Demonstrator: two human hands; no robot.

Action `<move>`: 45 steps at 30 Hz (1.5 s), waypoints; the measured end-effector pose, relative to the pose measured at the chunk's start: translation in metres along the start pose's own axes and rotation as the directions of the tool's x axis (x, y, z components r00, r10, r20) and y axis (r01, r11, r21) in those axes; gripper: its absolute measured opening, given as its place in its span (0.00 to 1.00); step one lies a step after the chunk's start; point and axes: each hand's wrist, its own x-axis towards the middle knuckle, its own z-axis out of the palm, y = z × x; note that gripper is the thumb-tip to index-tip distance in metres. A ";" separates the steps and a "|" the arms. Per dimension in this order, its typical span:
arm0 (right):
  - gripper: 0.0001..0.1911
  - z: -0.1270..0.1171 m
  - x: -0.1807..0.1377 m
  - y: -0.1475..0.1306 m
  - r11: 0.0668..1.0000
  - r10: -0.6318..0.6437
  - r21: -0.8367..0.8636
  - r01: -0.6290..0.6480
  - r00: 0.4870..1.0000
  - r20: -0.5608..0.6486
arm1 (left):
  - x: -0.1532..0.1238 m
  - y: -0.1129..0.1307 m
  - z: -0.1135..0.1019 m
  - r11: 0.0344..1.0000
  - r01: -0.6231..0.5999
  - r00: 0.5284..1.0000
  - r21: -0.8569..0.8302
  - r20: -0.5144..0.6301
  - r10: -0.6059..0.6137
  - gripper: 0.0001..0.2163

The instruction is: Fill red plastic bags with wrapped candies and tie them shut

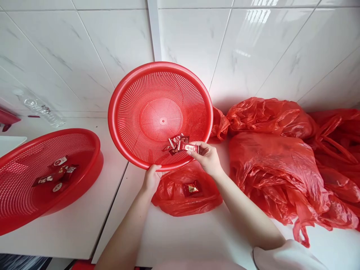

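Observation:
My left hand (pixel 151 178) grips the lower rim of a red perforated plastic basket (pixel 146 101), which is tipped up towards me. My right hand (pixel 206 155) pinches a small red wrapped candy (pixel 188 147) at the basket's lower rim. A few more red candies (pixel 176 141) lie inside the basket near that rim. Below the basket lies a small red plastic bag (pixel 174 195) with a wrapped candy (pixel 192 188) showing through it.
A second red basket (pixel 84 180) at the left holds several candies (pixel 56 174). Crumpled red plastic bags (pixel 275 165) pile up on the right of the white counter (pixel 78 225). A clear plastic bottle (pixel 39 108) lies against the white tiled wall.

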 end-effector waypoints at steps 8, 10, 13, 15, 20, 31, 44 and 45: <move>0.16 -0.007 -0.006 -0.016 0.934 0.003 -0.350 0.073 0.977 0.212 | 0.002 -0.003 -0.006 0.999 0.048 0.999 0.005 -0.025 -0.048 0.18; 0.14 -0.011 -0.008 -0.025 0.904 0.108 -0.416 0.096 0.891 0.440 | 0.003 -0.004 -0.007 0.997 0.073 0.997 0.009 -0.003 -0.073 0.18; 0.20 -0.013 -0.009 -0.031 0.821 0.164 -0.536 0.198 0.817 0.552 | 0.003 -0.003 -0.007 0.998 0.055 0.998 0.020 -0.004 -0.055 0.20; 0.20 -0.011 -0.009 -0.028 0.731 0.060 -0.616 0.292 0.873 0.485 | 0.001 -0.003 -0.005 0.997 0.072 0.997 0.021 -0.005 -0.072 0.21; 0.23 0.003 -0.009 0.001 0.588 -0.117 -0.657 0.472 0.853 0.508 | -0.007 -0.012 0.006 0.987 0.154 0.987 0.050 0.048 -0.157 0.17; 0.13 0.011 -0.011 0.017 0.710 -0.014 -0.616 0.341 0.881 0.472 | -0.014 -0.027 0.005 0.969 0.121 0.993 0.217 -0.040 -0.115 0.12; 0.12 -0.008 0.005 -0.004 0.770 0.422 0.372 -0.519 0.851 0.313 | 0.000 -0.002 0.004 0.997 0.070 0.997 0.034 -0.047 -0.069 0.19; 0.12 -0.008 0.004 -0.005 0.770 0.423 0.363 -0.524 0.846 0.324 | 0.000 -0.001 0.003 0.997 0.069 0.997 0.034 -0.044 -0.067 0.19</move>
